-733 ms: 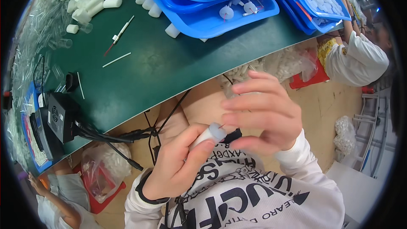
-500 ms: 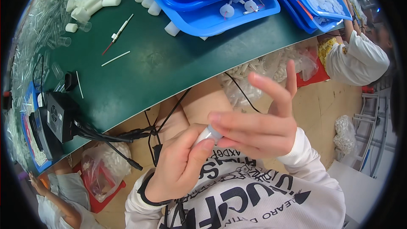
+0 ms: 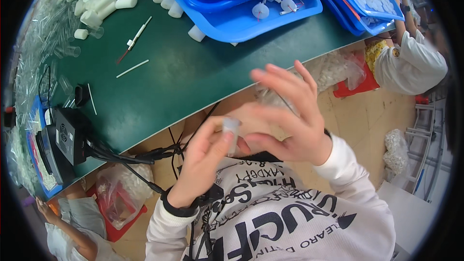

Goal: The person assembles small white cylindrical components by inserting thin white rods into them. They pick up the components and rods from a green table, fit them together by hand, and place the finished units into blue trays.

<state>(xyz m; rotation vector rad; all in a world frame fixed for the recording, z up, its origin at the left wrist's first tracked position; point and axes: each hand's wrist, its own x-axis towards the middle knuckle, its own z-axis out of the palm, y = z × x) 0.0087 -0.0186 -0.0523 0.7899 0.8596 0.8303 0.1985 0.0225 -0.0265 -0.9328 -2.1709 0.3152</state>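
Observation:
In front of my body, just off the table's near edge, my left hand (image 3: 199, 162) pinches a small translucent white tube (image 3: 231, 126) between thumb and fingers. The tube stands roughly upright and is a little blurred, so I cannot make out what is inside it. My right hand (image 3: 300, 128) is beside it on the right, fingers spread and thumb pointing toward the tube. Nothing shows in that hand, and its fingertips are smeared by motion.
Stacked blue trays (image 3: 251, 31) with white round parts stand at the table's far side. White cylinders (image 3: 126, 3) and clear tubes (image 3: 41, 34) pile up at far left. A thin white stick (image 3: 132, 68) lies on the green table (image 3: 179, 77). Black device (image 3: 70, 133) and cables sit left; co-workers flank both sides.
My right hand has come off the tube and opened, its fingers spreading. My left hand has risen slightly and turned the tube more upright.

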